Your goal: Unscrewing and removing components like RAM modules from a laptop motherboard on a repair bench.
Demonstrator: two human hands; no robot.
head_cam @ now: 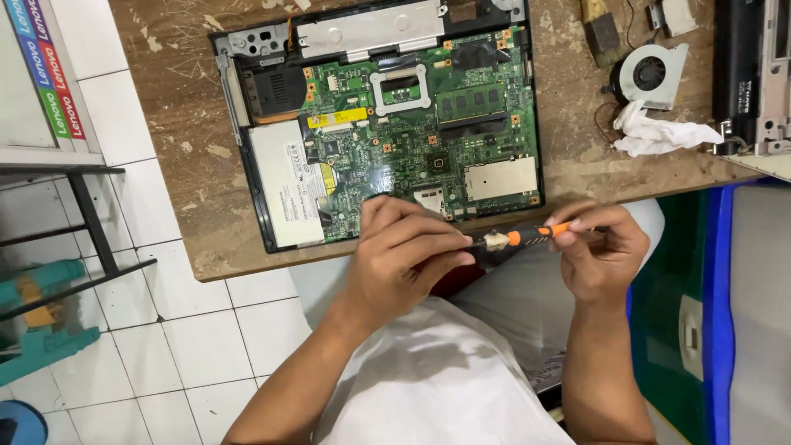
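Screwdriver first: it's a small one with an orange and black handle, held level in front of the person's body, just past the near edge of the wooden bench and over their lap rather than on the board. Right hand pinches the handle end, fingers closed on it with the thumb and forefinger near the orange cap, which looks like a grip for steadying or spinning it. Left hand is curled shut around the other end, where the metal collar and tip are, so I can't tell what the tip itself looks like or whether a bit is seated; holding it that way reads to me like someone fiddling with the tip, but that's a guess. Just beyond the hands sits an opened laptop base with the green motherboard exposed, a silver drive at its left side and memory sticks near the middle, all laid flat and within easy reach. Off to the right, well apart from the board, a loose cooling fan lies next to a crumpled white tissue, seemingly parked out of the way. White tile floor shows below the bench.
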